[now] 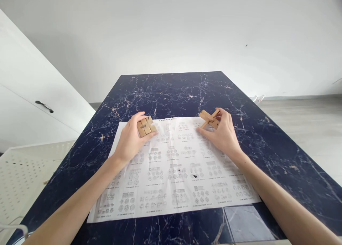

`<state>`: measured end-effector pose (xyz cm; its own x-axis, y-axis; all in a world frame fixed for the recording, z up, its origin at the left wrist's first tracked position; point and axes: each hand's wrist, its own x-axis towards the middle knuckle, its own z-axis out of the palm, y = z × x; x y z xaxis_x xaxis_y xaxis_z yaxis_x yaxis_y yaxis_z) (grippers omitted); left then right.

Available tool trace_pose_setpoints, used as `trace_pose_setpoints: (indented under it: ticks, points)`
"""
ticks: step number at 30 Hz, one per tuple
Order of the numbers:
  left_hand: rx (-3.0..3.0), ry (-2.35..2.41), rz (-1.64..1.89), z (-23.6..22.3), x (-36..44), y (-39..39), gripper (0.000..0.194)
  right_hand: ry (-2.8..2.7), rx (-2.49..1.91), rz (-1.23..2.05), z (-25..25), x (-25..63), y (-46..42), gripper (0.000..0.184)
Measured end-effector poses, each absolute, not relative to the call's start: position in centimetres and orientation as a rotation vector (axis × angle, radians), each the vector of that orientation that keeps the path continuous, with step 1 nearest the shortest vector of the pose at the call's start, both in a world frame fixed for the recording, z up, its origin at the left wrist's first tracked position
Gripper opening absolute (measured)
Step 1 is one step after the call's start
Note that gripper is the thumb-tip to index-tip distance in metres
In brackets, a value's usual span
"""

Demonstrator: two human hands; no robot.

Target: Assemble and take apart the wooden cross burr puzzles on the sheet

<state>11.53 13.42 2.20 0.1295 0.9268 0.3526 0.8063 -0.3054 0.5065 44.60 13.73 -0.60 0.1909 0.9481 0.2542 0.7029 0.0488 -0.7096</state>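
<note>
My left hand (131,138) is closed around a bundle of short wooden puzzle bars (146,126) lying side by side, at the upper left of a printed sheet (175,173). My right hand (223,132) grips a cross of interlocked wooden puzzle pieces (210,118) at the sheet's upper right edge. The sheet lies flat on a dark blue marbled table (181,93) and is covered with rows of small puzzle diagrams. Both forearms reach in from the bottom corners.
A white perforated panel or basket (24,173) stands left of the table. A white cabinet door with a black handle (44,106) is on the left wall. A pale grey tile sample (247,223) lies at the table's near right edge. Grey floor lies to the right.
</note>
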Motion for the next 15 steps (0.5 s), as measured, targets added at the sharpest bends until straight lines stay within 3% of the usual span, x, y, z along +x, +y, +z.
trace_pose_setpoints:
  ticks: [7,12,15]
  points:
    - [2.271,1.378,0.761,2.2,13.8,10.8,0.076,-1.650,-1.537,0.195,-0.4,44.0,13.2,0.100]
    - [2.243,1.252,0.659,2.0,14.8,9.8,0.074,-1.658,-1.218,0.010,1.9,42.7,11.6,0.048]
    - [2.208,1.232,0.592,2.0,15.1,9.5,0.074,-1.764,-1.100,-0.018,2.4,41.9,10.9,0.035]
